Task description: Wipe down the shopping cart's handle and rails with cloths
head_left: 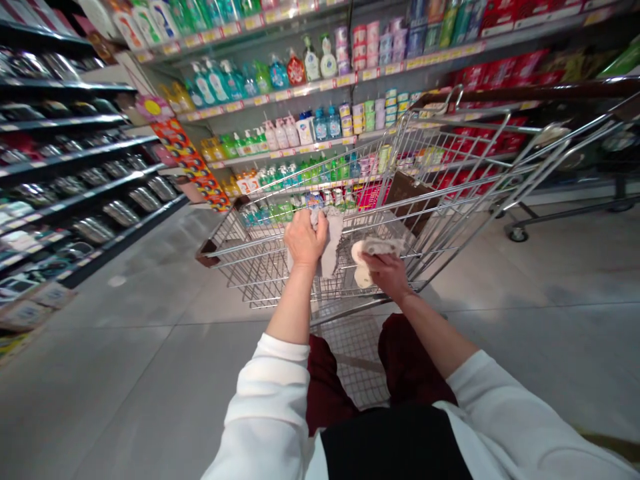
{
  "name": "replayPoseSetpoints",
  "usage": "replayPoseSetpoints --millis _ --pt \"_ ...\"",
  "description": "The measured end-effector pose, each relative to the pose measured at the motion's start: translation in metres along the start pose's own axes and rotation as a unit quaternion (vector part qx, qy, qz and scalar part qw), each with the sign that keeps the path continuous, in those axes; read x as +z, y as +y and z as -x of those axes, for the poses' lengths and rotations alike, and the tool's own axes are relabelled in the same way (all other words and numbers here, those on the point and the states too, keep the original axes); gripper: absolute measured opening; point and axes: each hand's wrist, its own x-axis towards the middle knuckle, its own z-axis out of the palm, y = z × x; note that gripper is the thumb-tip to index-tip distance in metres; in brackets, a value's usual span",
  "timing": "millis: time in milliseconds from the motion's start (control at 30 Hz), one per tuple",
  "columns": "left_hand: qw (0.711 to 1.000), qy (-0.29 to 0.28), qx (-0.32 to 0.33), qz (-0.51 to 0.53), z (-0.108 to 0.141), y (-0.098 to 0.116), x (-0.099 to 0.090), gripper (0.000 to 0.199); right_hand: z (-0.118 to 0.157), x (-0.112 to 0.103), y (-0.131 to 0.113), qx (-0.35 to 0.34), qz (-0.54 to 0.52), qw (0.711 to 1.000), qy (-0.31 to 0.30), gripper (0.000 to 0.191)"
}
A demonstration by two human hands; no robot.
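Note:
My left hand (305, 240) is closed around a light grey cloth (331, 250), which hangs down from the fingers at the near side rail of a wire shopping cart (270, 243). Farther right along the same side, my right hand (387, 272) has its fingers wrapped on a pale, rounded piece (363, 275) that looks like a sponge or folded pad. A greyish, spotted bundle (383, 246) sticks out above those fingers; its kind is unclear. The hands are apart, and both are against or just in front of the cart's wires.
Behind the cart, shelves (280, 97) carry many pump bottles and tubs. Metal pots (120, 213) fill a rack at the left. A brown panel (410, 203) sits inside the cart's right end. Another cart's wheel (517, 234) stands on the tiled floor (200, 373) at right.

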Motion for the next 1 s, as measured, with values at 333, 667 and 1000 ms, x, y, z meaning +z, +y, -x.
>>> replayPoseSetpoints --millis 333,667,1000 --pt "1.000 0.008 0.003 0.020 0.000 -0.002 0.001 0.028 -0.097 -0.068 0.019 0.080 0.080 0.980 0.162 0.049" --pt "1.000 0.006 0.007 0.008 0.000 -0.002 0.000 0.030 -0.001 0.009 0.007 0.036 0.080 0.995 -0.043 0.055" --pt "1.000 0.005 0.009 -0.005 0.000 -0.003 0.002 0.031 0.040 0.028 0.010 0.013 0.009 0.998 -0.067 0.050"
